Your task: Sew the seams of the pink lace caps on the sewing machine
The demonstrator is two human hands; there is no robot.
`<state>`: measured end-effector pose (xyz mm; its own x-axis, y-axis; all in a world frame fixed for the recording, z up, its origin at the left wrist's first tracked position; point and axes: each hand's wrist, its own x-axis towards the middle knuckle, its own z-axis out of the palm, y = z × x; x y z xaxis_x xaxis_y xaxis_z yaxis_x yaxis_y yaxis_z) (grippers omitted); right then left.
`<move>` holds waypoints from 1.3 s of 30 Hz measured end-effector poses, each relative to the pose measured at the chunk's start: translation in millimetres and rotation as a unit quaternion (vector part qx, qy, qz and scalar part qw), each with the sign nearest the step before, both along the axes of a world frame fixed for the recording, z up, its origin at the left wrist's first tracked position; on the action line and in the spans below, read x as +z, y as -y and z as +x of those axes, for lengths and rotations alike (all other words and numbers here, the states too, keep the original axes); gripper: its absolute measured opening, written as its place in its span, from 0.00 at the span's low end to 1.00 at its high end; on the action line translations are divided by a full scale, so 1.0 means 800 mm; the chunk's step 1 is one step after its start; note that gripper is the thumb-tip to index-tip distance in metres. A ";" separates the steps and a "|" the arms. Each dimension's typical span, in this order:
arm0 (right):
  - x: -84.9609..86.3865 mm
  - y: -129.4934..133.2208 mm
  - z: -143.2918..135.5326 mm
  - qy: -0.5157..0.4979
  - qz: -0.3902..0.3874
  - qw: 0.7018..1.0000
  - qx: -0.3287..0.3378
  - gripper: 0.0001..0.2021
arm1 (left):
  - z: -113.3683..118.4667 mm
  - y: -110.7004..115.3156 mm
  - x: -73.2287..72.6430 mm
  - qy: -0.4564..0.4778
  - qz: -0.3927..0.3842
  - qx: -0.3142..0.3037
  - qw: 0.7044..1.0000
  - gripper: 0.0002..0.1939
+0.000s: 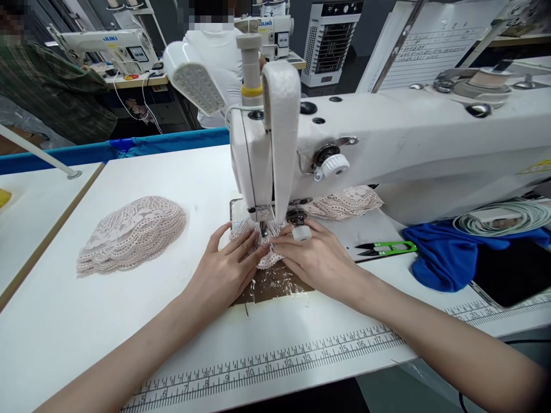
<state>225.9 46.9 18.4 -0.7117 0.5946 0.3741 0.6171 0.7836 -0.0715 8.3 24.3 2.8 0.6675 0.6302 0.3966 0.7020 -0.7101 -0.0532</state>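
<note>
A small piece of pale pink lace lies under the needle area of a white sewing machine. My left hand rests on the lace's left side, its fingers spread and pressing it flat. From the right, my right hand lies over the lace's other edge, fingers stretched out beside the presser foot. The fingertips of both hands are close together just in front of the needle. A stack of lace pieces sits on the table to the left, and more lace lies behind the machine head.
Green thread snips, a blue cloth, a black phone and a coiled pale cord are at the right. A ruler strip runs along the front edge. Two people and other sewing machines are beyond.
</note>
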 end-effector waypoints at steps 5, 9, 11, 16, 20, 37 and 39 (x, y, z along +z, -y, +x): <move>-0.006 -0.009 0.001 -0.004 0.014 1.000 -0.012 0.11 | 0.000 -0.009 -0.004 0.000 0.002 0.018 1.000 0.18; -0.008 -0.009 0.000 -0.013 0.017 1.000 -0.023 0.11 | 0.001 -0.008 -0.002 0.009 -0.007 0.025 1.000 0.16; -0.010 -0.007 -0.001 -0.018 0.019 1.000 -0.016 0.10 | 0.002 -0.006 -0.001 0.028 -0.029 0.021 0.999 0.16; -0.012 -0.005 -0.005 -0.058 0.013 0.998 -0.027 0.12 | 0.005 -0.010 0.004 0.152 -0.171 0.044 0.972 0.10; -0.009 -0.007 -0.007 -0.092 -0.076 0.990 -0.079 0.15 | 0.006 -0.018 0.016 0.221 -0.301 0.062 0.925 0.16; -0.005 0.006 -0.001 -0.075 -0.044 0.996 0.016 0.10 | -0.001 0.002 0.008 0.099 -0.111 -0.018 0.989 0.11; -0.004 0.010 0.000 -0.066 -0.015 0.997 0.030 0.11 | -0.001 0.012 0.006 0.047 -0.030 -0.035 0.998 0.13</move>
